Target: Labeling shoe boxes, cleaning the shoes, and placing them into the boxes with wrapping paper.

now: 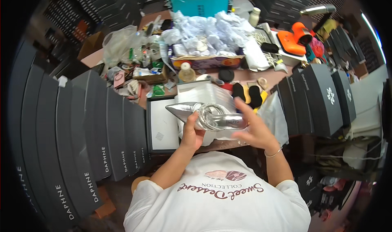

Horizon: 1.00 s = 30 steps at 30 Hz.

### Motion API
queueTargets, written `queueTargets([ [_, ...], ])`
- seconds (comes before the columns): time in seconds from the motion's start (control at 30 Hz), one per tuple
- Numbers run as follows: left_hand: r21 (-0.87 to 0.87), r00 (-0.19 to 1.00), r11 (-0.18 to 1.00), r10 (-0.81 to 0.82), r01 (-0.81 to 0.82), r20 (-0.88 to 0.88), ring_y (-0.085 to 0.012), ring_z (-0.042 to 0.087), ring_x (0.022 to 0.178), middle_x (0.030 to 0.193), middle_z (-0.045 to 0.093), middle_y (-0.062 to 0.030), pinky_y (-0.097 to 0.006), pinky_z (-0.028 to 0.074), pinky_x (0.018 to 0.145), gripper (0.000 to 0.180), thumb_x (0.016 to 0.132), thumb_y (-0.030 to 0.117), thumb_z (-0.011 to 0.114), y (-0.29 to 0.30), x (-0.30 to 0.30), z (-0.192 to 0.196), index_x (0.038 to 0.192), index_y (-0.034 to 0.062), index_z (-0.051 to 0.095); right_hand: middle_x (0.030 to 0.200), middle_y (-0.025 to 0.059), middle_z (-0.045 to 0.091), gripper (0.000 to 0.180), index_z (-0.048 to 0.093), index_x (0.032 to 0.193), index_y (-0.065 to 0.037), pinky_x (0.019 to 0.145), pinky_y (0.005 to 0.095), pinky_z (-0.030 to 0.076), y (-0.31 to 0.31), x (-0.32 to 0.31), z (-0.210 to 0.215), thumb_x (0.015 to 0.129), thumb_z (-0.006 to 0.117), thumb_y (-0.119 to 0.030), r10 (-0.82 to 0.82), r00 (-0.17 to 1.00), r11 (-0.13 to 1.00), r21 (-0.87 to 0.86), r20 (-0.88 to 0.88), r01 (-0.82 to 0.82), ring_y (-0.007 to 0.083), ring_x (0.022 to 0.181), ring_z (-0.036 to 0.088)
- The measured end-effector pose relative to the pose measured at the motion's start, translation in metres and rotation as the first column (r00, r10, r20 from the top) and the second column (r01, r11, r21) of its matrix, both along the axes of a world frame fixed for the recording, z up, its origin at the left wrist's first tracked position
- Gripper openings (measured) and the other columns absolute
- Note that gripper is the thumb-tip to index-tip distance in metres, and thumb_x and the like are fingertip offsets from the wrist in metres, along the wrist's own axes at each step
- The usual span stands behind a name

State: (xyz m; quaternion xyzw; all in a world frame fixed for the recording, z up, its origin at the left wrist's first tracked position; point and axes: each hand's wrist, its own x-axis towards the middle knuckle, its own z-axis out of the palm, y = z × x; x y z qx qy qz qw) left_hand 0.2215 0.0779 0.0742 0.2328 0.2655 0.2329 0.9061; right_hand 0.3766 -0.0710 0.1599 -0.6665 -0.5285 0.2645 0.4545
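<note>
A silver pointed-toe shoe (227, 122) with coiled shiny straps lies sideways above the table, its toe toward the left. My left hand (192, 134) is closed around its middle, thumb up by the straps. Beside the heel end, my right hand (258, 129) is spread, thumb and fingers apart and slightly blurred; whether it touches the heel I cannot tell. Under the shoe is white wrapping paper (206, 94). An open dark-rimmed box part (162, 123) with a white inside stands left of my left hand.
Rows of dark shoeboxes (87, 142) flank me on the left, with more dark boxes (322, 97) on the right. Behind the shoe are a carton of crumpled paper (208, 31), a small bottle (186, 72), black pads (255, 96) and an orange device (292, 42). Clutter covers the left back.
</note>
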Motion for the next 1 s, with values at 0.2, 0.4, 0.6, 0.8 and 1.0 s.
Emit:
queueTargets([
  [0.2, 0.362, 0.929, 0.876, -0.364, 0.318, 0.067, -0.0154, 0.054, 0.110, 0.123, 0.056, -0.0057, -0.034, 0.042, 0.097, 0.052, 0.091, 0.044, 0.056, 0.026, 0.022, -0.007, 0.124, 0.0037, 0.053, 0.134, 0.0162, 0.041, 0.088, 0.019, 0.147, -0.011, 0.082, 0.0348, 0.049, -0.018, 0.004, -0.010, 0.077, 0.071, -0.008, -0.053, 0.998, 0.985, -0.165, 0.026, 0.057, 0.0221, 0.108, 0.053],
  [0.4, 0.794, 0.996, 0.603, -0.015, 0.076, -0.084, -0.0051, 0.056, 0.083, 0.106, 0.062, -0.0041, -0.019, 0.046, 0.071, 0.030, 0.086, 0.000, 0.061, 0.069, 0.063, 0.043, 0.116, -0.0023, 0.060, 0.122, 0.0203, 0.050, 0.094, 0.006, 0.149, -0.005, 0.053, 0.0249, 0.049, -0.091, -0.010, 0.023, 0.075, 0.065, -0.010, -0.179, 0.652, 0.953, 0.036, -0.737, 0.302, 0.0173, 0.066, 0.058],
  [0.6, 0.977, 0.987, 0.142, 0.003, 0.161, -0.163, -0.0126, 0.060, 0.084, 0.115, 0.059, -0.0100, -0.023, 0.049, 0.068, 0.042, 0.081, -0.007, 0.056, 0.013, 0.052, 0.087, 0.122, 0.0035, 0.059, 0.104, 0.0106, 0.057, 0.072, 0.025, 0.142, 0.003, 0.058, 0.0241, 0.047, -0.081, -0.021, 0.063, 0.082, 0.063, -0.012, -0.116, 0.675, 0.980, -0.196, -0.729, -0.043, 0.0156, 0.071, 0.059],
  [0.8, 0.960, 0.970, -0.226, -0.139, 0.167, -0.201, -0.0227, 0.063, 0.096, 0.120, 0.059, -0.0147, -0.027, 0.050, 0.075, 0.048, 0.074, -0.012, 0.052, 0.010, 0.028, 0.075, 0.119, 0.0023, 0.060, 0.095, 0.0176, 0.063, 0.046, 0.042, 0.126, 0.003, 0.062, 0.0351, 0.050, -0.029, 0.006, -0.057, 0.089, 0.056, -0.020, -0.421, 0.855, 0.879, -0.368, -0.303, 0.302, 0.0178, 0.071, 0.062],
  [1.0, 0.939, 0.955, -0.182, 0.001, 0.291, -0.295, -0.0335, 0.061, 0.092, 0.106, 0.060, -0.0162, -0.037, 0.051, 0.079, 0.028, 0.079, -0.003, 0.056, 0.019, 0.041, 0.029, 0.106, -0.0002, 0.061, 0.112, 0.0220, 0.057, 0.044, 0.041, 0.128, 0.003, 0.048, 0.0250, 0.044, -0.051, -0.010, -0.075, 0.092, 0.047, -0.022, -0.003, -0.065, 0.981, -0.016, -0.998, 0.193, 0.0154, 0.059, 0.050],
])
